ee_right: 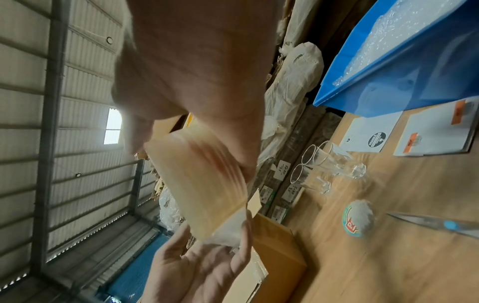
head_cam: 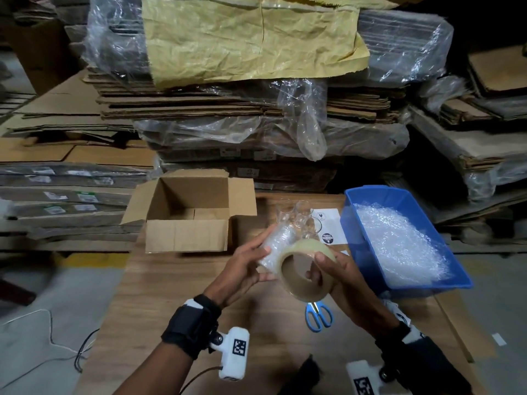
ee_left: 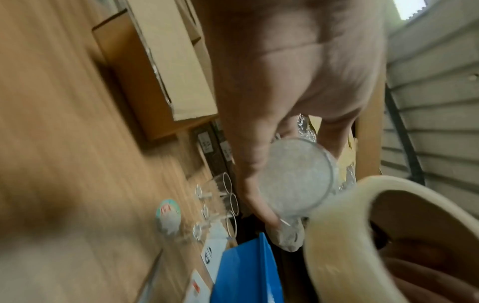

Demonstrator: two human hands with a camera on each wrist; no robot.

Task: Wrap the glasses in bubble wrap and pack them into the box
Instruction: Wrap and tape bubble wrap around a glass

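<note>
The open box (head_cam: 186,220) stands on the table, well left of the bare glasses (head_cam: 296,218). My left hand (head_cam: 245,263) grips the wrapped glass (head_cam: 278,243) round its middle, my right hand (head_cam: 335,273) the tape roll (head_cam: 302,269) touching it. I reckon it's light, brittle and slippery in bubble wrap, so hold the body, not the rim.

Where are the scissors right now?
In the head view, the blue-handled scissors lie on the wooden table, just below the tape roll, near the blue bin.
</note>
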